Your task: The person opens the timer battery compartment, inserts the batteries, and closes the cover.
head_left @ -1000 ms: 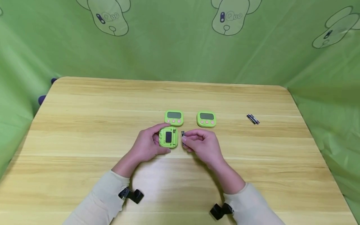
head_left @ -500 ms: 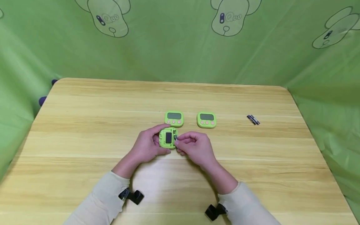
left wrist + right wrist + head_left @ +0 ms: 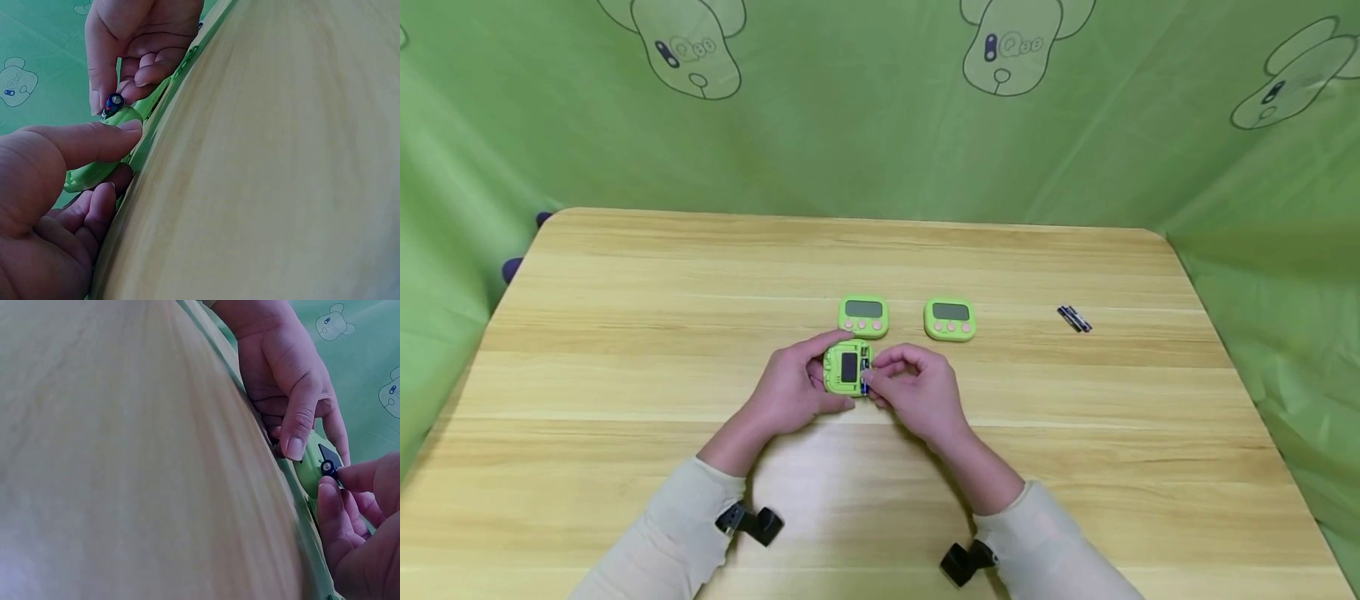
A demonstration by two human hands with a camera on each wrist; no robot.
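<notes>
In the head view my left hand grips a green timer by its edges, back side up, with the battery compartment uncovered. A small dark battery is pinched between the thumb and fingers of my right hand. It lies along the slot at the timer's right side. The left wrist view shows the end of the battery sticking up over the timer's edge, tilted. From the right wrist view, the battery sits right at the timer's back, its end toward the camera.
Two more green timers, one just behind the held one and another to its right, lie screen up. A pair of batteries lies farther right on the wooden table. Green curtains surround the back and sides.
My right hand has moved left, carrying the battery from beside the timer to over its slot. My left hand and the timer have stayed in place.
</notes>
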